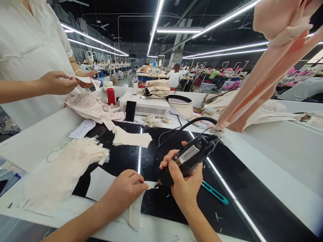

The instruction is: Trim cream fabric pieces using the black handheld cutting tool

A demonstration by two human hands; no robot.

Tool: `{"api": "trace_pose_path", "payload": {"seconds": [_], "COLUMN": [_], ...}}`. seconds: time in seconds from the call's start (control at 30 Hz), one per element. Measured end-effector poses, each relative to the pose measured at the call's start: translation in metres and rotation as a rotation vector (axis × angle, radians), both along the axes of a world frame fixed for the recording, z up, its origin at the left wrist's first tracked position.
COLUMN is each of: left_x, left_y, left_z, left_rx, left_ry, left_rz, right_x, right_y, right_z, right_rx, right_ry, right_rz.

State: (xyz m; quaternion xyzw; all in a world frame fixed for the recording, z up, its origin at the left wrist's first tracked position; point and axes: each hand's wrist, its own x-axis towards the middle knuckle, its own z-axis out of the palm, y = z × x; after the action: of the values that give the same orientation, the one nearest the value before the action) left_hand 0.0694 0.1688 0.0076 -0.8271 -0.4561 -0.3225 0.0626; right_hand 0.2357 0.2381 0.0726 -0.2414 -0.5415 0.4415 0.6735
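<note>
Black glass-like tabletop point(227, 188) fills the head view, and on it I see my two hands working a strip of pale fabric point(135, 205). My left hand point(124, 190) lies flat on that strip, fingers together and pressed down, pinning rather than gripping it. My right hand point(185, 188) is wrapped tight around a black corded tool point(188, 158), thumb along its side; its tip comes down at the strip's edge, just beside my left fingertips. I cannot tell whether the tip touches the cloth. A cord point(181, 127) loops from the tool back across the table.

As I judge it, the work is partway along. A heap of cut pale pieces point(75, 161) sits to my left, well apart from the strip, and reads as finished stock, though I cannot be sure. Small scraps fleck the black surface around the tool. The strip under my hand looks to be the piece in progress. More fabric point(93, 107) lies farther back by a red can point(111, 95), and pink straps point(264, 77) hang from above on the right; these may be what remains.

Teal clippers point(215, 194) lie untouched just right of my right wrist. A phone point(130, 111) leans against a white box point(146, 104). At the left, another person in a white shirt point(27, 50) holds a small pale piece between both hands, separate from my work.
</note>
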Motion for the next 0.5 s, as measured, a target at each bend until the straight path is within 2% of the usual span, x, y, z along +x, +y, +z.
{"api": "trace_pose_path", "payload": {"seconds": [0.2,0.33,0.5], "left_x": [0.000,0.004,0.005], "left_y": [0.001,0.004,0.020], "left_z": [-0.001,-0.004,-0.016], "left_rx": [-0.002,0.027,0.210], "left_ry": [0.006,0.009,0.008], "left_rz": [0.008,0.027,0.033], "right_x": [0.000,0.001,-0.004], "right_y": [-0.001,-0.004,-0.005], "right_z": [0.001,0.007,0.014], "right_rx": [-0.009,-0.100,-0.195], "right_ry": [-0.001,-0.036,-0.058], "right_rz": [-0.007,-0.073,-0.190]}}
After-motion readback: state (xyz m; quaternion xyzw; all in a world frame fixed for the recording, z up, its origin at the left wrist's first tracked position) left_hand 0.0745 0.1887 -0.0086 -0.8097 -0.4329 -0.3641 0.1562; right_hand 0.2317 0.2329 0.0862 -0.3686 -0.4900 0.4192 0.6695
